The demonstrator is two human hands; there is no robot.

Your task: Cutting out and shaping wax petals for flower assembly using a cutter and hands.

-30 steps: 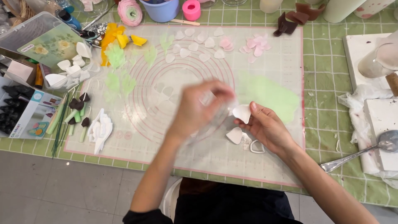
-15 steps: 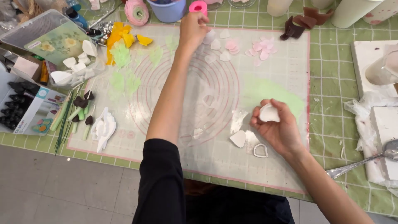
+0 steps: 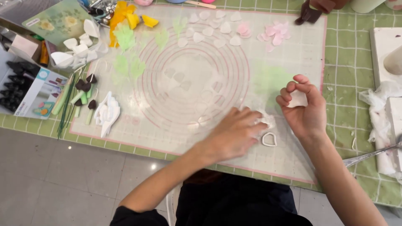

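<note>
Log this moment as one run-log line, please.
left hand: on white paste pieces | right hand: holding white petal | cutter: on mat

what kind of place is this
Likely a craft or cake-decorating worktable: a translucent work mat with printed circles holds cut white petals, the right hand holds a white piece, and the left hand rests beside a small cutter.

— Where do I have room on the mat [image 3: 197, 138]?

— I see its ringed middle open, only faint flat petals there. The far edge is crowded with white petals [image 3: 213, 29] and pink petals [image 3: 268, 35].

— And the near edge?

— A petal cutter [image 3: 269, 139] sits by my left hand [image 3: 234, 134]; the white flower [image 3: 106, 114] and stems [image 3: 79, 100] block the left edge.
</note>
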